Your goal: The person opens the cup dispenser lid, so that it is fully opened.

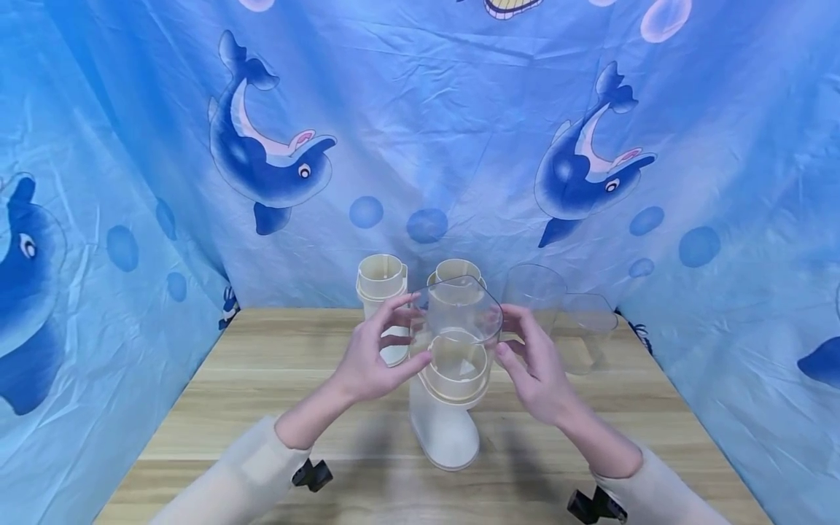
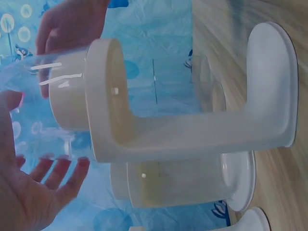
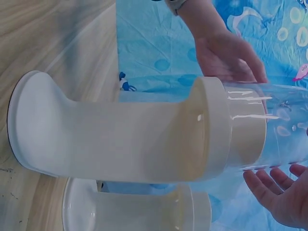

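A clear cylinder (image 1: 459, 310) stands upright between both hands, above a white stand (image 1: 449, 430) with a broad foot. Its lower end surrounds the cream collar (image 2: 70, 91) on top of that stand. My left hand (image 1: 377, 357) holds the cylinder's left side with thumb and fingers spread around it. On the opposite side, my right hand (image 1: 541, 368) grips it the same way. In the right wrist view, the right fingertips (image 3: 260, 187) touch the clear wall just above the collar.
Behind are two similar white stands, one at the left (image 1: 383, 281) and one directly behind (image 1: 457, 271). Two more clear containers, one upright (image 1: 534, 281) and one beside it (image 1: 590, 313), stand at the back right. A blue dolphin curtain (image 1: 426, 146) encloses the wooden table (image 1: 262, 386).
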